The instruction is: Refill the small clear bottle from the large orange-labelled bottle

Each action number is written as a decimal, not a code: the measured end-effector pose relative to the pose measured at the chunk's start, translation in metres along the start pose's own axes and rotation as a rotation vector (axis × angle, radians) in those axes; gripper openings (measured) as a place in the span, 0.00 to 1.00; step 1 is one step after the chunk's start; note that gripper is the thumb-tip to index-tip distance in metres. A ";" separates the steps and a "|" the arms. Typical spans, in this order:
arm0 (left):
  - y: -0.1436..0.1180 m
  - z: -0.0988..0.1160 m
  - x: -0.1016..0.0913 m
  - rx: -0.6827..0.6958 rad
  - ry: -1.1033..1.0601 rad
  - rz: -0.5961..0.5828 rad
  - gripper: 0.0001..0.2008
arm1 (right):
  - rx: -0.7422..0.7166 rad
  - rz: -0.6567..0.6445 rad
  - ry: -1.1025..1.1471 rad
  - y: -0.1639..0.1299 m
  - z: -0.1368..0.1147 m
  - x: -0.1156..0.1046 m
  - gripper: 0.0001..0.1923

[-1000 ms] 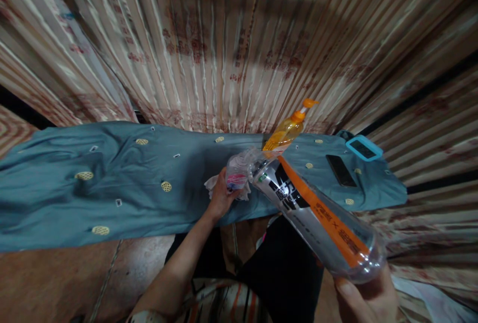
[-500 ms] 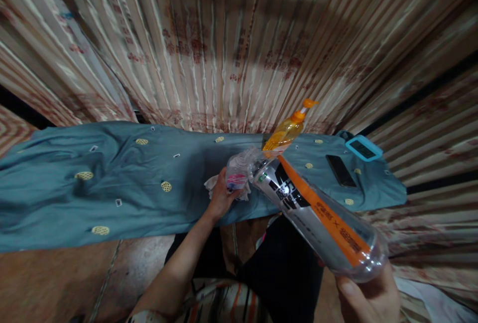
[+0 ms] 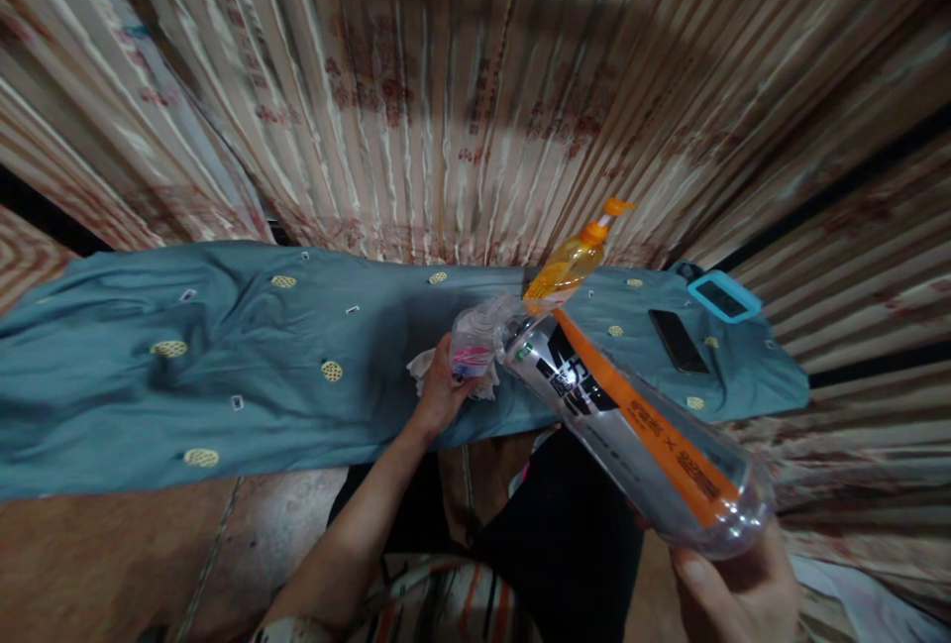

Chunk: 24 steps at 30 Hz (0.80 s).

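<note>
We inspect a narrow table under a teal cloth (image 3: 297, 356) printed with yellow pineapple-like motifs. The left hand (image 3: 440, 387) is closed around a small clear plastic bottle (image 3: 471, 351) with a pink label, its thumb and fingers pressed to the sides. This bottle is over the near half of the table, roughly at mid-length, with a crumpled white cloth (image 3: 418, 366) showing beneath it and the hand.

The right hand (image 3: 735, 589) holds a large clear plastic bottle (image 3: 624, 425) by its base end, the grip set wide by the thick body (part of the fingers is hidden behind it). We record a grey and orange label with dark characters. The large bottle is tilted, base toward the person and neck pointing at the small one; the two necks meet or overlap in view, and we cannot tell exactly how they join.

Just behind the large bottle's neck we note an orange pump dispenser (image 3: 569, 269) containing amber liquid. Farther right lie a black smartphone (image 3: 678, 341) and, near it, a blue-framed digital clock (image 3: 723, 296). A striped, pleated curtain (image 3: 446, 118) lines the far side.
</note>
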<state>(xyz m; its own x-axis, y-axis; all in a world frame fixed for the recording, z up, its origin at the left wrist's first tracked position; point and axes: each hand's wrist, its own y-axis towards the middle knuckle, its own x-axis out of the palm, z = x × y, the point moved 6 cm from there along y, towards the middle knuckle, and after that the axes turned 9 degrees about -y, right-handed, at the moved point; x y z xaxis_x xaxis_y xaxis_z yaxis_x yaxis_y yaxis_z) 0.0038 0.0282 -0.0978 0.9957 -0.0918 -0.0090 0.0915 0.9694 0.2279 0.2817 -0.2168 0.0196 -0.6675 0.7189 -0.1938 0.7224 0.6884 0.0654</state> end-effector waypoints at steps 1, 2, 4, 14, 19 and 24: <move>0.000 0.000 0.000 0.003 -0.004 0.003 0.37 | 0.002 0.006 0.003 0.000 -0.002 0.001 0.51; 0.000 0.000 0.000 0.005 -0.008 0.006 0.37 | 0.000 0.011 0.005 -0.001 -0.004 0.002 0.51; 0.000 0.000 0.000 0.006 -0.013 0.008 0.37 | -0.008 0.019 0.007 -0.003 -0.011 0.005 0.51; 0.000 0.002 0.000 0.001 -0.036 0.002 0.34 | 0.038 0.037 0.022 -0.014 -0.047 0.026 0.59; 0.000 0.002 0.000 -0.002 -0.033 -0.004 0.37 | 0.057 0.018 -0.003 -0.013 -0.039 0.023 0.57; 0.000 -0.001 0.000 0.030 -0.011 -0.005 0.38 | 0.024 0.002 -0.025 -0.011 -0.029 0.017 0.50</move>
<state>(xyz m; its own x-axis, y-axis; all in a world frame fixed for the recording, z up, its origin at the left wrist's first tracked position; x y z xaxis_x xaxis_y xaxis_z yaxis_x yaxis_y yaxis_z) 0.0034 0.0283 -0.0988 0.9951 -0.0991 0.0006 0.0956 0.9617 0.2569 0.2574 -0.2092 0.0441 -0.6618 0.7171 -0.2186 0.7278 0.6845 0.0423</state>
